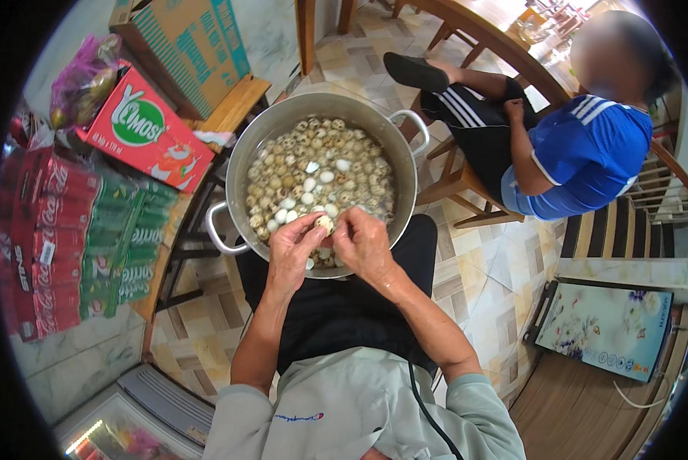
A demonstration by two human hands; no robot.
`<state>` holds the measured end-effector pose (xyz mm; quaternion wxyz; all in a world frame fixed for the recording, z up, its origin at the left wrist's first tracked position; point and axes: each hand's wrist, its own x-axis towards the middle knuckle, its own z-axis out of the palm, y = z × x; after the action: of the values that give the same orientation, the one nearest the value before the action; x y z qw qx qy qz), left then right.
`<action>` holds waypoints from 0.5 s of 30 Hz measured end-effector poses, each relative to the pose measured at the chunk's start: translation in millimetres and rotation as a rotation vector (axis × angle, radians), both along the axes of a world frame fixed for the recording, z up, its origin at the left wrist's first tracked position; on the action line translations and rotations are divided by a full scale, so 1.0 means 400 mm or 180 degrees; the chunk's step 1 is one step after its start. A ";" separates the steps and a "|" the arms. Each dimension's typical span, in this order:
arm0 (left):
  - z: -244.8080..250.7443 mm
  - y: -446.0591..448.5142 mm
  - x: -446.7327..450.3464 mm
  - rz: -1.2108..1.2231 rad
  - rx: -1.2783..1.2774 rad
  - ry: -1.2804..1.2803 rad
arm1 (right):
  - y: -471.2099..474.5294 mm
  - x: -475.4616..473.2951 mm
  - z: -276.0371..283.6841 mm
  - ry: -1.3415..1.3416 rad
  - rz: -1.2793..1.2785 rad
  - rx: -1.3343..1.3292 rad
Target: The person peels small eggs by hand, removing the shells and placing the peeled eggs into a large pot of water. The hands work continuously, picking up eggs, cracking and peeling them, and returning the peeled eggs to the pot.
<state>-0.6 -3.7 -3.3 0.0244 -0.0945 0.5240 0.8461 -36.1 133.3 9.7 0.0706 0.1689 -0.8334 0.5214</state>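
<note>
My left hand (290,244) pinches a speckled quail egg (324,223) between thumb and fingers. At the egg's right side is my right hand (364,244), its fingers curled in close; what its fingertips grip is hidden. Both hands are over the near part of a large metal pot (315,104) with two loop handles. Inside, many speckled quail eggs (289,149) lie in water. Several white peeled eggs (309,184) sit among them, mostly in the middle and near my left hand. A broken piece of shell (312,167) rests on top of the eggs.
On the left are shrink-wrapped drink cans (56,241), a red Yomost carton (148,129) and a cardboard box (189,52). A seated person (585,144) is at the upper right on a wooden chair (470,184). An appliance with a flowered top (605,325) stands at right.
</note>
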 end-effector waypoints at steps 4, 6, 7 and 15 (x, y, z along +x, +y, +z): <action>0.005 -0.011 0.000 -0.0172 0.0431 0.0022 | 0.011 -0.010 -0.003 -0.0097 0.0012 0.0109; 0.004 -0.013 -0.005 -0.0175 0.0519 0.0027 | 0.012 -0.014 -0.002 0.0167 0.0031 0.0075; 0.003 -0.013 -0.006 -0.0134 0.0495 0.0069 | 0.012 -0.014 -0.001 0.0282 0.0196 0.0012; -0.004 -0.006 -0.009 0.0041 0.0062 0.0173 | 0.012 0.000 0.025 0.0470 0.0511 0.0180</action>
<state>-4.0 -6.0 -4.8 0.0056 -0.0746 0.5155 0.8536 -36.0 138.1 19.6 0.0850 0.2749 -0.8242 0.4878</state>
